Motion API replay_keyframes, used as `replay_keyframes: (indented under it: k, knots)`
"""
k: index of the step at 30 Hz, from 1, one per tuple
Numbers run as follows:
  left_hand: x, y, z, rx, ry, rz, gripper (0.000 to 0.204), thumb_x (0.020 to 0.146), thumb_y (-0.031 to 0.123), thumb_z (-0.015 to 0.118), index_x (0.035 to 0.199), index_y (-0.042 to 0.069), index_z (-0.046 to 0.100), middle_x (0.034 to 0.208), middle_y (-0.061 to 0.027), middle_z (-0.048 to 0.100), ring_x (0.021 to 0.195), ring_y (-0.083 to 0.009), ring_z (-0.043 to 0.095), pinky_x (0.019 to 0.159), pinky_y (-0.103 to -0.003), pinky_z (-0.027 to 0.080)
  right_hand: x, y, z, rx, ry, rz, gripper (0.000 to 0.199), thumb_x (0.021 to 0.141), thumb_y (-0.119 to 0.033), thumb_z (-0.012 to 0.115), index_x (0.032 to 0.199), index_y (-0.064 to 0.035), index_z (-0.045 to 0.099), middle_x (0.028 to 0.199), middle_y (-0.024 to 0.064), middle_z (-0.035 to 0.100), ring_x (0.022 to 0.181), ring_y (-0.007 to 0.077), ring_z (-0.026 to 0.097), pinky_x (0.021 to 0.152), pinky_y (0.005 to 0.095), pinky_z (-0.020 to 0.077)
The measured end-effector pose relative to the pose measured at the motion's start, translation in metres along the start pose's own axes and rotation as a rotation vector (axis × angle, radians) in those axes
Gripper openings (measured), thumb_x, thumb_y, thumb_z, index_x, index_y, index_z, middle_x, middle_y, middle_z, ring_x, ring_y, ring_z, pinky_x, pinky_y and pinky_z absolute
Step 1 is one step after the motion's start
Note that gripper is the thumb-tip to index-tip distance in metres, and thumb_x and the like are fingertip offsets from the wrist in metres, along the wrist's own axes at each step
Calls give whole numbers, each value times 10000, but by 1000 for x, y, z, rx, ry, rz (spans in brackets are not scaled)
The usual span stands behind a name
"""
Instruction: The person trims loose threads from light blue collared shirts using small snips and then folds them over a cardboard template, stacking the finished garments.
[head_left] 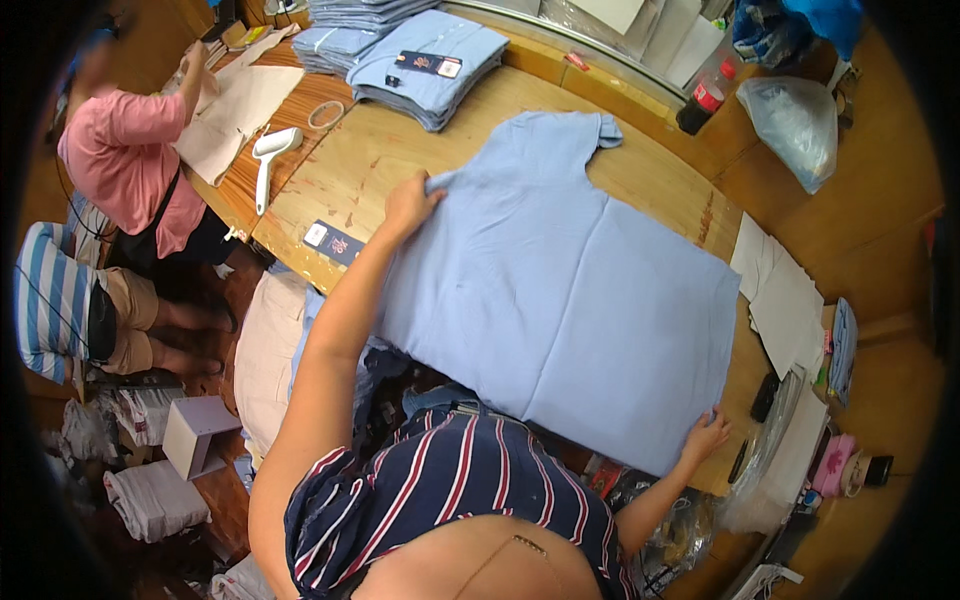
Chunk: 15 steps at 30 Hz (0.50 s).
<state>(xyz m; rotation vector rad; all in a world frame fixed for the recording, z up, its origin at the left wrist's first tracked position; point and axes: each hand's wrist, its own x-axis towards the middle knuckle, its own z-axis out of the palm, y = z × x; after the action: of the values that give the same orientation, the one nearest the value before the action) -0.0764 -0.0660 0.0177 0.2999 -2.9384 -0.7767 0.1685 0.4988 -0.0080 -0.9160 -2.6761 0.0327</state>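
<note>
- Left hand (410, 205): grip pinched shut on the shoulder edge of the light blue shirt (570, 290), near its collar end
- Right hand (706, 437): fingers closed on the hem corner of the same shirt, at the near edge of the wooden worktop (360, 160)
- Light blue shirt: spread flat between both hands, collar pointing away, a lengthwise crease down the middle; judged laid out and smoothed, with no fold across it yet
- Beyond the left hand: stack of folded blue shirts (425, 65), finished by the look of it, topped by a dark rectangular tag (428, 64) with a white patch
- Left of the left hand: dark blue card label (333, 241) with a white square, lying at the worktop edge
- Further left: white handheld tool (268, 160), a tape ring (326, 114), and another person in a pink top (125, 160) handling cream fabric
- Beyond the right hand: white card sheets (780, 295); further off, a dark bottle with red cap (703, 100) and a clear plastic bag (798, 125)
</note>
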Motion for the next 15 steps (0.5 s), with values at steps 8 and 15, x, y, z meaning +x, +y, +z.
replay_keyframes:
  k: [8, 15]
  knots:
    - [9, 32, 40, 242, 245, 128, 424, 703, 391, 607, 939, 44, 545, 959, -126, 517, 935, -279, 473, 737, -406, 387, 109, -55, 44, -60, -32, 123, 432, 813, -393, 484, 1128, -98, 505, 1039, 159, 506, 979, 335, 463, 836, 460, 366]
    - [42, 32, 60, 117, 293, 252, 327, 708, 279, 616, 944, 72, 526, 931, -110, 493, 914, -262, 459, 711, -388, 376, 155, -27, 62, 34, 139, 323, 372, 826, -323, 456, 1159, -159, 484, 1118, 79, 489, 980, 338, 493, 761, 545, 390]
